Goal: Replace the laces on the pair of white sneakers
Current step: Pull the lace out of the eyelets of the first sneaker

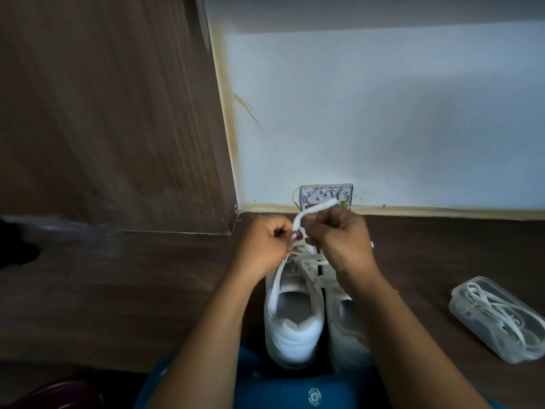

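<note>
Two white sneakers stand side by side at the near edge of the counter (pixel 147 290), toes toward the far wall: the left sneaker (pixel 292 317) and the right sneaker (pixel 345 335). Over their far ends, the left hand (pixel 265 240) and right hand (pixel 339 234) each keep a tight, curled grip on the white lace (pixel 315 208), which arches between them. A clear box (pixel 460 296) of loose laces (pixel 498 314) lies to the right.

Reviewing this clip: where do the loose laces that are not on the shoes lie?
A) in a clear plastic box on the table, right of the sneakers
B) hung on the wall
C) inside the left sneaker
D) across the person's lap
A: the clear plastic box holds a tangle of laces and lies on the table to the right of the sneakers, apart from them.
</note>
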